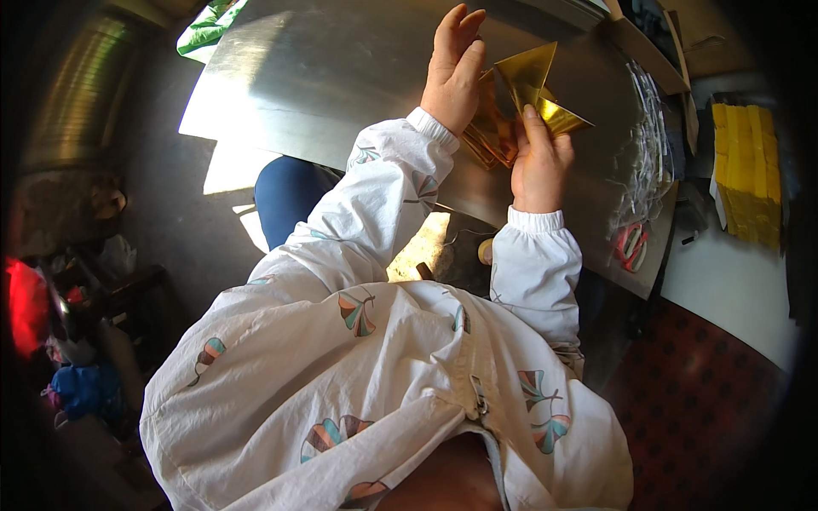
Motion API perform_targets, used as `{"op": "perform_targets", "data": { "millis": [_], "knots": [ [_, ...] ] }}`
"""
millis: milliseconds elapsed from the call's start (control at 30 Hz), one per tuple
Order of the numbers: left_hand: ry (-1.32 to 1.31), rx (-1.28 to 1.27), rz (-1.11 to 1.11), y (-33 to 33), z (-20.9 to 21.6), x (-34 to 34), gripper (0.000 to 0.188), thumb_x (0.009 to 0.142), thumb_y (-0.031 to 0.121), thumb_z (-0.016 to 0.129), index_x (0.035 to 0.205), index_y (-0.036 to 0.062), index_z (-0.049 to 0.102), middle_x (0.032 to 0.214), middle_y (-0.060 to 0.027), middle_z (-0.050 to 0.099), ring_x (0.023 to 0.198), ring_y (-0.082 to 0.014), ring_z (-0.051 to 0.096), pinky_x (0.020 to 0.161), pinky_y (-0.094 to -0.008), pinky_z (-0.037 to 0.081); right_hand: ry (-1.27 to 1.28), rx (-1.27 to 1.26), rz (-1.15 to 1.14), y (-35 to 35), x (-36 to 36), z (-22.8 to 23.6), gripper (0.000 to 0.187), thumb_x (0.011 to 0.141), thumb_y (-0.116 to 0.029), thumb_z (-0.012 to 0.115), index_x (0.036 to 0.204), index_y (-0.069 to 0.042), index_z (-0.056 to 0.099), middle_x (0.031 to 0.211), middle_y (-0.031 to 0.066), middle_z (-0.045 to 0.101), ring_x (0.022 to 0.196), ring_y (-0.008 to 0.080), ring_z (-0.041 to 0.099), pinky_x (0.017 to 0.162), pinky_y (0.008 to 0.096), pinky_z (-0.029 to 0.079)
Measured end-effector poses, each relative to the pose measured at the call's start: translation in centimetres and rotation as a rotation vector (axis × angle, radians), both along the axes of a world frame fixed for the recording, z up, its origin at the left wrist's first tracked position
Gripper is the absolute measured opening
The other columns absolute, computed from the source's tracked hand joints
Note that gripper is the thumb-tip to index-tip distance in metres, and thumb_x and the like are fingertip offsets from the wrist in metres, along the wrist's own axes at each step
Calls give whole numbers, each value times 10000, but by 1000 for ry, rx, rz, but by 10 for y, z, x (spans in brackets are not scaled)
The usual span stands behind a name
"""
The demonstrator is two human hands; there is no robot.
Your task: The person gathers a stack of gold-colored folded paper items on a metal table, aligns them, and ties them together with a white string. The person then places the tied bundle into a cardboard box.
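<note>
Head view: I see the person's right hand [538, 166] pinching a folded piece of gold paper [528, 72], thumb laid on top, its shiny points spreading above the grip. The left hand [453, 81] is held just beside it, its fingers unclosed and stretched away from the body; I can't tell whether its edge touches the gold. More gold folds [488, 128] show between the two hands, above the near part of a metal worktop [341, 77].

White patterned sleeves [537, 264] gather at both wrists. Off to the right on the worktop lie a bundle of clear strips [649, 145] and, nearer the person, a red-and-white thing [630, 247] too small to make out. Beyond that edge sits a yellow stack [748, 175]. A green bag [204, 30] lies at the worktop's far left corner.
</note>
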State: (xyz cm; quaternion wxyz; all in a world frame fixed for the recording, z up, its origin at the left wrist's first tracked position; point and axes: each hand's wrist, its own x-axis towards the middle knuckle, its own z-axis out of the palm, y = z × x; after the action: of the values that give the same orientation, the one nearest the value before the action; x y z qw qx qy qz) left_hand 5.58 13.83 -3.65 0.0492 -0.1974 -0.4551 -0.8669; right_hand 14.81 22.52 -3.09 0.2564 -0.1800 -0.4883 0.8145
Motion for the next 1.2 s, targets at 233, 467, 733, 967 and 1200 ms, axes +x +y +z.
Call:
{"op": "perform_targets", "data": {
  "millis": [233, 467, 733, 967, 1200],
  "knots": [
    [70, -1423, 48, -51, 8, -5, 840, 576, 592, 774, 1083, -54, 596, 988, -184, 651, 893, -297, 643, 785, -347, 505, 23, 81, 5, -1, 0, -6, 190, 884, -88, 637, 1038, 14, 594, 1000, 49, 635, 886, 99, 583, 808, 246, 456],
    [-59, -1628, -483, -38, 17, -35, 717, 553, 606, 774, 897, -20, 709, 821, -137, 676, 772, -229, 647, 675, -331, 503, -11, 145, -12, -3, 8, -9, 186, 885, -103, 639, 1030, 8, 607, 994, 42, 640, 888, 108, 580, 819, 239, 447],
    [-56, -1677, -480, -31, 18, -33, 597, 558, 454, 824, 935, 10, 693, 857, -126, 672, 803, -240, 638, 724, -345, 498, 227, -189, 77, 5, 14, -10, 136, 878, -57, 627, 1008, -15, 619, 960, 45, 645, 884, 143, 604, 845, 300, 504],
    [16, -1120, -342, -64, -4, 10, 557, 647, 159, 837, 1065, -12, 510, 889, -93, 645, 822, -174, 613, 719, -302, 503, -40, 209, -209, 78, 32, -26, 153, 853, -116, 684, 967, -27, 635, 928, 40, 655, 786, 97, 594, 706, 261, 495],
    [93, -1071, -253, -66, -11, 18, 577, 652, 121, 836, 1094, -14, 490, 867, -83, 648, 796, -151, 610, 730, -281, 500, -323, 954, -57, 88, 13, -49, 193, 772, -164, 756, 806, 0, 660, 738, 46, 672, 604, 100, 564, 563, 267, 458]
  ]
}}
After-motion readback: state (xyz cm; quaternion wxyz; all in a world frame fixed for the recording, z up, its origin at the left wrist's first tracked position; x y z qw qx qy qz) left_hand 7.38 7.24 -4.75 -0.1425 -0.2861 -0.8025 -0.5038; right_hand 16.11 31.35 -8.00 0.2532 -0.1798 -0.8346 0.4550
